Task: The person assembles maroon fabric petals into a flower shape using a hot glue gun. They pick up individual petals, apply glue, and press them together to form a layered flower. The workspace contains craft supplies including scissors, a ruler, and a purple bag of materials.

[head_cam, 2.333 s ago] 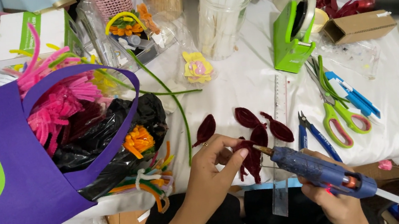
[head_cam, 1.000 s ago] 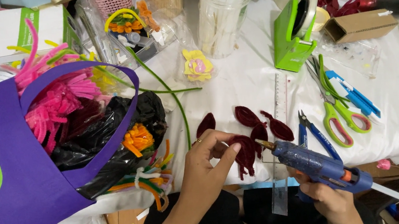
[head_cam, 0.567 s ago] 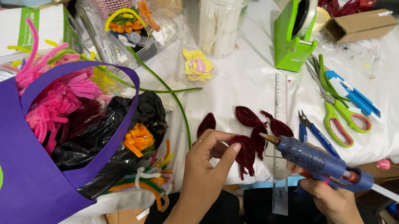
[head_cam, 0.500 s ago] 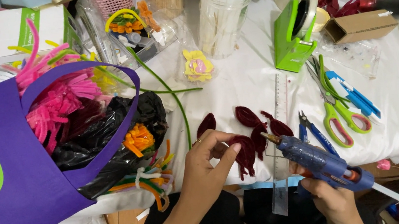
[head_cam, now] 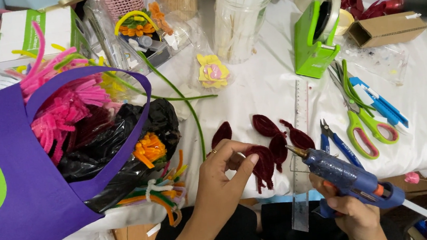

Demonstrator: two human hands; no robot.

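Plainly, the left hand (head_cam: 224, 174) pinched a dark red fuzzy petal (head_cam: 264, 164) between thumb and fingers at the near edge of the white-covered table (head_cam: 273, 85), while the right hand (head_cam: 353, 213) was clenched around the grip of a blue glue gun (head_cam: 352, 179), its metal tip almost touching the petal's upper edge. With the tip that close to the fingers, a small slip could probably burn them, and too much glue might soak into the pile and mat it. Other petals (head_cam: 277, 132) of the same wine colour lay just beyond, leaf-shaped and velvety, near enough that stray glue could likely catch them. A clear ruler (head_cam: 300, 148) lay beside them, running under the gun, with blue pliers (head_cam: 333, 142) and green-handled scissors (head_cam: 363, 126) to the right. At the left, a purple bag (head_cam: 17, 191) of soft cloth held bright pink fuzzy wire stems (head_cam: 61, 111) and a crinkled black plastic bag (head_cam: 122, 144); its open mouth leaned toward the work, so stems could spill out.
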